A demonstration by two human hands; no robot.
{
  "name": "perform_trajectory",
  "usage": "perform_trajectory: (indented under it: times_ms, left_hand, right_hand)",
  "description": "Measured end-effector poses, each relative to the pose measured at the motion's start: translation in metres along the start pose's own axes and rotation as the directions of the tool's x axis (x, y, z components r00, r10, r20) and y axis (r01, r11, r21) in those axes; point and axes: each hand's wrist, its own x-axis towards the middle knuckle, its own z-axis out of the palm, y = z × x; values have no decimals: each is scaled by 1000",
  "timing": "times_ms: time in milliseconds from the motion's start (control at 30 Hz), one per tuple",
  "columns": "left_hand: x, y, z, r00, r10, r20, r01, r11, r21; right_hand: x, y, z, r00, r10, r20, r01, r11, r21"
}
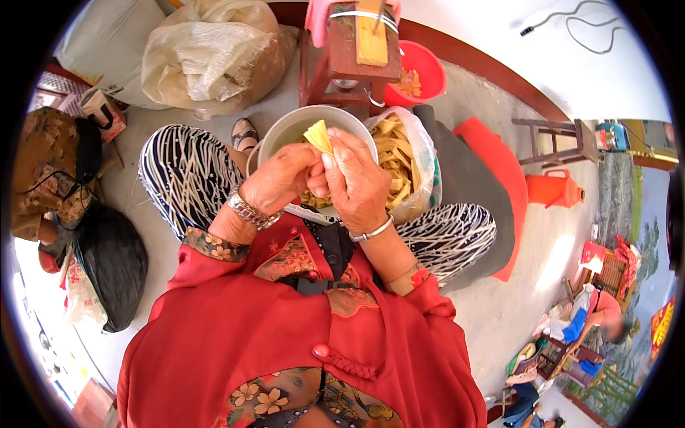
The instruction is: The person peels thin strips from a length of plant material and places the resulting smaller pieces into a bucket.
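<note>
Before my chest, over a pale bucket (266, 140), a yellow, ribbed, fan-shaped piece of fibrous plant material (319, 137) sticks up from between my hands. Thumb and fingers of my right hand (357, 179) pinch it near its narrow lower end. My left hand (283, 171) is curled against the same end, its fingertips meeting those of the right; its grip is partly hidden. Below my hands, more yellowish pieces (316, 200) show inside the bucket. A plastic bag of yellow-brown flat strips (395, 160) stands to the right of the bucket, close to my right hand.
Beyond the bucket is a wooden bench (348, 53) with a board (371, 40) tied on top. Beside it sits a red basin (428, 75) holding scraps. Large sacks (214, 59) stand at upper left, a black bag (112, 267) at left. An orange thermos (554, 190) and another person (604, 310) are at right.
</note>
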Motion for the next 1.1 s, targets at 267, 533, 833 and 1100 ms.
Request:
perform_trajectory:
  times_ms: [267, 533, 833, 1100]
  left_hand:
    - [-11, 2, -2, 976, 217, -10, -154, 723, 673]
    - [-21, -22, 0, 780, 616, 109, -200, 80, 977]
    - [-12, -21, -13, 937, 347, -38, -291, 836, 466]
    - [-20, -15, 2, 965, 233, 116, -192, 938, -290]
  right_hand:
    - [-10, 0, 5, 908, 386, 162, -399, 915, 61]
    - [-28, 26, 13, 653, 556, 514, -743, 603, 292]
    - [-37, 10, -2, 764, 449, 464, -621, 708, 337]
    - [-21, -9, -12, 877, 403, 261, -480, 721, 500]
